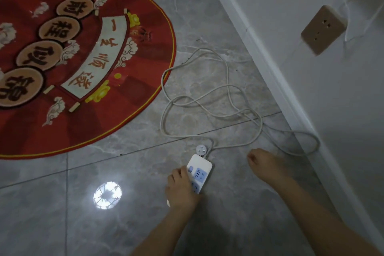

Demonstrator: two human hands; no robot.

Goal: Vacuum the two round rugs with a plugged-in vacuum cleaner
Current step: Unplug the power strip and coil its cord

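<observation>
White power strip [200, 170] flat on the grey tile floor [145, 214], low and centre-right, well clear of the red round rug [68, 64] at upper left. Long axis running from the near-left end up toward the far right, cord end pointing away toward the wall [311, 68]. Blue socket faces up, a small switch near the far end. Round white plug [201, 149] lying just beyond that far end, touching or nearly so, prongs up. White cord [207, 100] in loose overlapping loops between rug edge and skirting, one loop reaching the rug's rim.

Left hand [180, 188] palm down over the strip's near half, fingers curled round its left edge, gripping it; forearm coming in from the bottom edge. Right hand [268, 164] just right of the strip, apart from it, hovering low over the floor, fingers loosely curled, holding nothing. Brown wall socket [323, 30] on the wall at upper right, nothing plugged in. Bright lamp reflection [107, 195] on the tile left of the left hand.
</observation>
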